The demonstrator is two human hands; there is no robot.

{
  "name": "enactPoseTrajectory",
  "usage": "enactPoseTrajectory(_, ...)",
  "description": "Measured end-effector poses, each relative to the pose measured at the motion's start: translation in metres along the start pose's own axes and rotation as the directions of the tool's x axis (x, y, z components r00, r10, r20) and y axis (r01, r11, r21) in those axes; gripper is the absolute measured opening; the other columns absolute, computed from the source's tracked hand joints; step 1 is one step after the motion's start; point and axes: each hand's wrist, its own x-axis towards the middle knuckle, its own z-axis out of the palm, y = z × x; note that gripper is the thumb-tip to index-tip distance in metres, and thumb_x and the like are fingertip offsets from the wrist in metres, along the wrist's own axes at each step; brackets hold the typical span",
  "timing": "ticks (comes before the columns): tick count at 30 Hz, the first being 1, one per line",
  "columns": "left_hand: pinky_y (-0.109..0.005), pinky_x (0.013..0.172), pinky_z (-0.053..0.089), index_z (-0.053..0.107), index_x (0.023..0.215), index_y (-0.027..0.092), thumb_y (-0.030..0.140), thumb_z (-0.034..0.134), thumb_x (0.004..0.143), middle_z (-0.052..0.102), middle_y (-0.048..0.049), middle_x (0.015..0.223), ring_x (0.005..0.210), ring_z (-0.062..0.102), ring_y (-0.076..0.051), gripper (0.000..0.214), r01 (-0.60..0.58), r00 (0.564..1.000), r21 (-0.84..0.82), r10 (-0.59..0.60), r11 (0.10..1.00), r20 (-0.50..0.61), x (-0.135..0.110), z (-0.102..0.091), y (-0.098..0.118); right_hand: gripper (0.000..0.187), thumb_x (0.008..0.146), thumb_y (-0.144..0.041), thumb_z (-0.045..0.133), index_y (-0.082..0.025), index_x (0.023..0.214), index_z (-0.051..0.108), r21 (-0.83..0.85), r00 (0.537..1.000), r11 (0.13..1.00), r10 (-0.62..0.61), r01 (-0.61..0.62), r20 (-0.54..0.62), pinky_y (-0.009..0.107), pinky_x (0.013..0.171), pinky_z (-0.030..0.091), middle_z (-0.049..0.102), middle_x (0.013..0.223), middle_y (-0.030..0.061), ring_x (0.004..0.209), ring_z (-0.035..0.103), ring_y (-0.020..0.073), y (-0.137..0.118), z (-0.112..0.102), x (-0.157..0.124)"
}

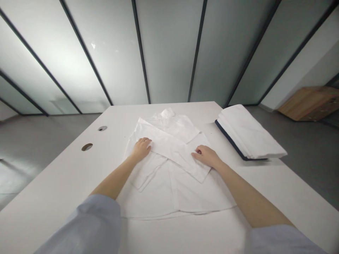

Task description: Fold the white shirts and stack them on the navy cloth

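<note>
A white long-sleeved shirt (159, 199) lies spread flat, its collar end away from me and its hem towards me. Both sleeves are folded across the body, and one sleeve (172, 146) crosses on top of the other. On the left edge of the folded sleeve rests my left hand (142, 147), palm down, fingers loosely bent and apart. My right hand (206, 155) lies on the sleeve near its cuff end, fingers partly curled and the thumb held apart. No cloth shows gripped in either hand.
The shirt is on a white table (76, 176) with two round holes at its left side. To the right, a folded white cloth stack (249, 132) lies over a dark blue flat item (230, 141). Frosted glass panels (169, 53) stand behind; a wooden cabinet (307, 102) is at far right.
</note>
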Motion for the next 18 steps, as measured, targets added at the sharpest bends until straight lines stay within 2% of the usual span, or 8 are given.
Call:
enactPoseTrajectory(3, -0.036, 0.104, 0.041, 0.059, 0.121, 0.021, 0.033, 0.046, 0.090, 0.062, -0.0071, 0.122, 0.116, 0.054, -0.021, 0.036, -0.112, 0.994, -0.079, 0.113, 0.991, 0.009, 0.000, -0.003, 0.030, 0.023, 0.083, -0.041, 0.055, -0.020, 0.075, 0.057, -0.074, 0.997, 0.994, -0.075, 0.077, 0.023, 0.027, 0.066, 0.036, 0.064, 0.085, 0.0077, 0.078, 0.056, 0.0192, -0.003, -0.003, -0.002)
enactPoseTrajectory(5, -0.036, 0.106, 0.039, 0.057, 0.125, 0.020, 0.040, 0.042, 0.092, 0.060, -0.0075, 0.128, 0.120, 0.052, -0.021, 0.041, -0.158, 0.987, -0.118, 0.161, 0.980, 0.023, 0.000, -0.004, 0.048, 0.019, 0.083, -0.036, 0.052, -0.020, 0.073, 0.055, -0.034, 0.997, 0.998, -0.054, 0.056, 0.060, 0.027, 0.064, 0.036, 0.063, 0.081, 0.0065, 0.074, 0.055, 0.0180, -0.006, -0.008, -0.003)
enactPoseTrajectory(8, -0.038, 0.109, 0.034, 0.051, 0.131, 0.022, 0.051, 0.038, 0.093, 0.050, -0.0085, 0.140, 0.130, 0.044, -0.023, 0.050, -0.205, 0.974, -0.151, 0.218, 0.967, 0.069, -0.001, -0.004, 0.065, 0.016, 0.082, -0.032, 0.050, -0.021, 0.071, 0.052, 0.128, 0.998, 0.992, 0.009, -0.018, 0.068, 0.026, 0.060, 0.035, 0.060, 0.070, 0.0019, 0.066, 0.053, 0.0161, -0.012, -0.020, -0.003)
enactPoseTrajectory(10, -0.040, 0.111, 0.032, 0.046, 0.137, 0.023, 0.063, 0.048, 0.084, 0.042, -0.0096, 0.147, 0.135, 0.039, -0.026, 0.066, -0.275, 0.950, -0.171, 0.295, 0.946, 0.101, -0.004, -0.003, 0.070, 0.018, 0.081, -0.036, 0.050, -0.022, 0.071, 0.051, 0.294, 0.997, 0.953, 0.056, -0.070, 0.055, 0.025, 0.057, 0.035, 0.057, 0.064, -0.0006, 0.062, 0.051, 0.0155, -0.019, -0.029, -0.004)
enactPoseTrajectory(12, -0.042, 0.113, 0.028, 0.037, 0.143, 0.022, 0.070, 0.064, 0.068, 0.036, -0.0121, 0.151, 0.137, 0.035, -0.029, 0.093, -0.356, 0.919, -0.191, 0.380, 0.915, 0.104, -0.007, -0.001, 0.072, 0.021, 0.080, -0.042, 0.050, -0.022, 0.074, 0.051, 0.505, 0.990, 0.851, 0.121, -0.144, 0.079, 0.025, 0.053, 0.036, 0.056, 0.062, -0.0015, 0.058, 0.051, 0.0153, -0.028, -0.036, -0.003)
enactPoseTrajectory(14, -0.041, 0.115, 0.026, 0.028, 0.148, 0.018, 0.065, 0.071, 0.062, 0.033, -0.0138, 0.152, 0.139, 0.033, -0.029, 0.106, -0.387, 0.910, -0.202, 0.408, 0.899, 0.073, -0.010, 0.001, 0.075, 0.026, 0.078, -0.048, 0.051, -0.022, 0.079, 0.053, 0.699, 0.978, 0.685, 0.166, -0.204, 0.123, 0.026, 0.052, 0.040, 0.059, 0.065, 0.0001, 0.059, 0.054, 0.0164, -0.039, -0.042, -0.003)
enactPoseTrajectory(16, -0.038, 0.115, 0.028, 0.026, 0.149, 0.019, 0.050, 0.067, 0.074, 0.036, -0.0112, 0.152, 0.137, 0.036, -0.025, 0.091, -0.360, 0.926, -0.203, 0.375, 0.911, 0.043, -0.009, 0.003, 0.078, 0.030, 0.078, -0.050, 0.052, -0.021, 0.083, 0.054, 0.825, 0.978, 0.530, 0.168, -0.198, 0.127, 0.028, 0.056, 0.045, 0.064, 0.074, 0.0039, 0.065, 0.059, 0.0188, -0.052, -0.045, -0.001)
enactPoseTrajectory(18, -0.035, 0.114, 0.031, 0.031, 0.147, 0.023, 0.031, 0.055, 0.084, 0.041, -0.0051, 0.149, 0.134, 0.041, -0.021, 0.068, -0.316, 0.944, -0.207, 0.330, 0.926, 0.032, -0.007, 0.006, 0.081, 0.032, 0.080, -0.052, 0.051, -0.021, 0.086, 0.055, 0.889, 0.983, 0.428, 0.145, -0.163, 0.110, 0.030, 0.062, 0.049, 0.066, 0.081, 0.0075, 0.073, 0.062, 0.0214, -0.063, -0.046, 0.002)
